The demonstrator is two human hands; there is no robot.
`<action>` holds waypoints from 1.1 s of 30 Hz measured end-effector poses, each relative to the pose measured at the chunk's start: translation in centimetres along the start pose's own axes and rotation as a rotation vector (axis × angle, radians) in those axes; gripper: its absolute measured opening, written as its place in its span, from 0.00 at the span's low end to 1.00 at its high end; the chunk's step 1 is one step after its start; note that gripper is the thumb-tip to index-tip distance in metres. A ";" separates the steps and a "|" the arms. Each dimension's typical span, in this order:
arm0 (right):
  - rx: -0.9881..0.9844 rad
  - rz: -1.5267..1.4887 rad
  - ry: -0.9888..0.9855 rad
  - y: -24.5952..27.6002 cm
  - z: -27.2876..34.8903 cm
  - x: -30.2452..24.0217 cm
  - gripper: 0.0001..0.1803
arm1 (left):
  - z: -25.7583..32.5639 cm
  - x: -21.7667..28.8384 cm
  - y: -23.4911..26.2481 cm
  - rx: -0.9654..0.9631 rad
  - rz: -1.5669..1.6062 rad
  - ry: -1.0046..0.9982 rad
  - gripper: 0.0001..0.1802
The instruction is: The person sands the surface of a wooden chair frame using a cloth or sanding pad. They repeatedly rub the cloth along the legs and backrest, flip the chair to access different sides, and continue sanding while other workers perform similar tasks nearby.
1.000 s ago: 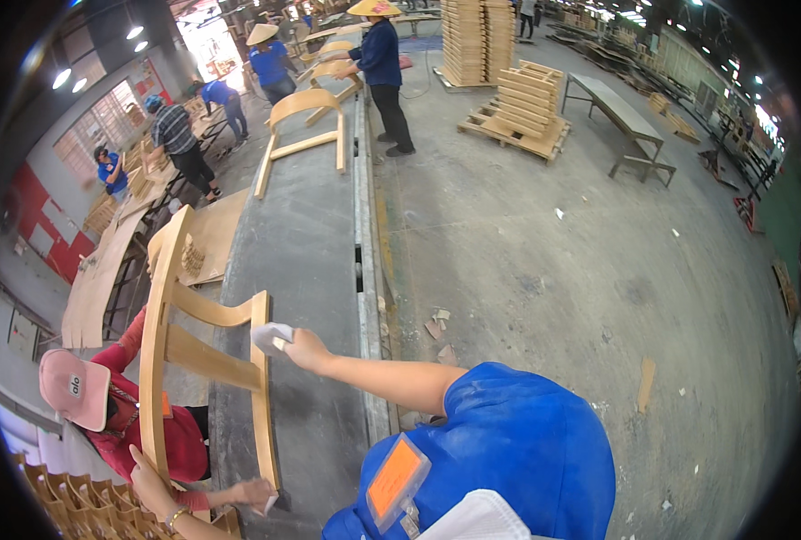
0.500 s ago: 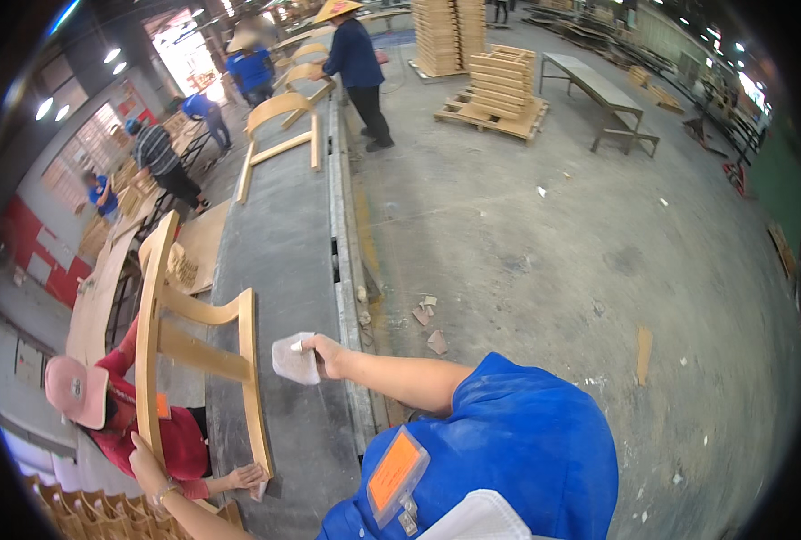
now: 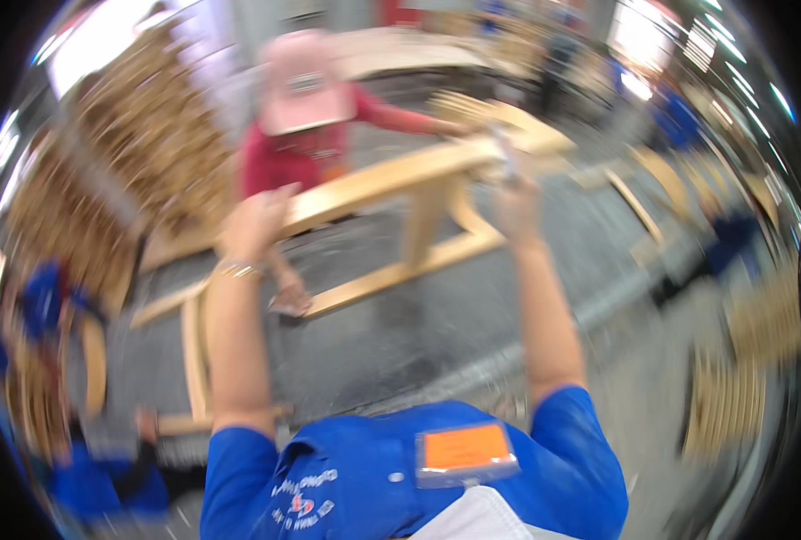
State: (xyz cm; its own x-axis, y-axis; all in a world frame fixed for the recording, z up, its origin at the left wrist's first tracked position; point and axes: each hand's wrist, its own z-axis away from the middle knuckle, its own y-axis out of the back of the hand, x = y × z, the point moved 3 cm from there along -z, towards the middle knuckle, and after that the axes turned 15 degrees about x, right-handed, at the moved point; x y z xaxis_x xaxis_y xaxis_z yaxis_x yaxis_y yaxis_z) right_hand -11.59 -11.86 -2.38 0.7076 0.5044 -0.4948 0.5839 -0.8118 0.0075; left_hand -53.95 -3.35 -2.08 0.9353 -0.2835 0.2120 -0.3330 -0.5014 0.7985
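A pale wooden chair frame [image 3: 373,191] rests on the dark work surface in front of me, with two long rails joined by a crosspiece and a curved piece. My left hand [image 3: 258,223] is closed around the near-left end of its upper rail. My right hand [image 3: 519,202], smeared by motion, is at the rail's right end. It grips a whitish pad [image 3: 506,155] pressed at the joint there; the pad's detail is blurred. A co-worker's hand [image 3: 290,297] holds a small pad at the left end of the lower rail.
Across the dark conveyor-like surface [image 3: 346,355] stands a co-worker in a pink cap [image 3: 303,85], one arm stretched to the frame's far side. More wooden frame parts [image 3: 195,355] lie to the left. Wood stacks [image 3: 126,135] rise behind at left; slatted stacks [image 3: 724,405] stand right.
My view has swung left to face the frame. My right hand, apart from the frame earlier, has brought the pad to the upper rail's right end. My left hand stays on the rail.
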 end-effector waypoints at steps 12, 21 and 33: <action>-0.501 0.438 -0.100 4.7 -12.8 22.0 0.30 | -0.3 2.4 0.9 0.050 -0.068 0.258 0.35; -0.666 0.078 0.313 -1.5 -6.4 17.7 0.34 | -0.3 1.9 0.7 0.067 -0.029 0.247 0.32; -0.816 0.152 0.342 -7.1 -7.2 20.9 0.31 | -0.4 2.3 0.8 0.061 0.021 0.222 0.33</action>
State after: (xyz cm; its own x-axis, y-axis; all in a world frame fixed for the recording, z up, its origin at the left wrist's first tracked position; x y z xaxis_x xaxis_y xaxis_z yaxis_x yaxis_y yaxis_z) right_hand 1.87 6.56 -6.55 0.8042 0.5744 -0.1529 0.4829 -0.4813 0.7316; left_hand -52.00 -4.09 -0.74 0.9292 -0.1115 0.3523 -0.3532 -0.5479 0.7583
